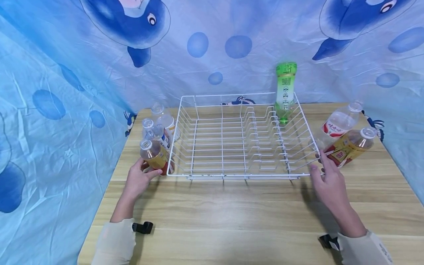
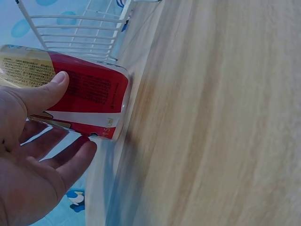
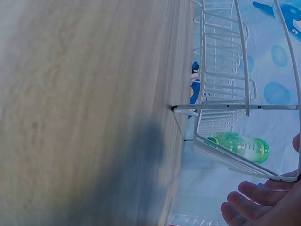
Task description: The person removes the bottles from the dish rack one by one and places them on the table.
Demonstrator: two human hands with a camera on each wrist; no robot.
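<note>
A white wire dish rack [image 1: 222,138] stands on the table. My left hand [image 1: 138,179] holds a bottle with a red and yellow label [image 2: 89,87] beside the rack's front left corner; the thumb lies on the label, and some fingers reach behind the bottle. My right hand [image 1: 330,182] grips the rack's front right corner, thumb inside the rim and fingers outside, partly cut off in the right wrist view. At the back right of the rack, a green bottle [image 1: 285,92] is upright with its narrow end down.
Left of the rack, two clear bottles, one with a blue label [image 1: 158,133] and one behind it [image 1: 164,118], stand in line. At right are a clear red-labelled bottle [image 1: 339,123] and a yellow-and-red-labelled bottle [image 1: 352,146]. Patterned blue cloth [image 1: 215,44] hangs behind the wooden table [image 1: 228,217].
</note>
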